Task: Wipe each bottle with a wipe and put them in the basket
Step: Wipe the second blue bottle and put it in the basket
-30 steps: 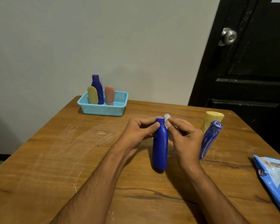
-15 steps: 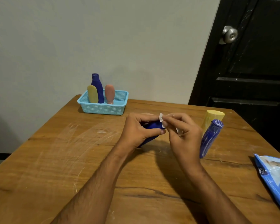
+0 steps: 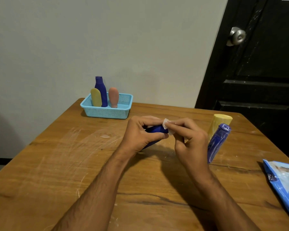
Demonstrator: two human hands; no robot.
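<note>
**Wiping blue bottle end, both hands mid-tabletop**

Head view: left hand is gripping a dark blue bottle, fingers wrapped closed around it, bottle tilted nearly flat above the tabletop. Right hand is pinching a small white wipe against the bottle's end, fingers closed on the wipe. Basket is sitting at the far left corner, holding a yellow bottle, a tall blue bottle and a pink bottle, all upright. Just beside the right hand, another blue bottle and a yellow one are standing. Blue wipes pack is lying at the right edge.
</note>
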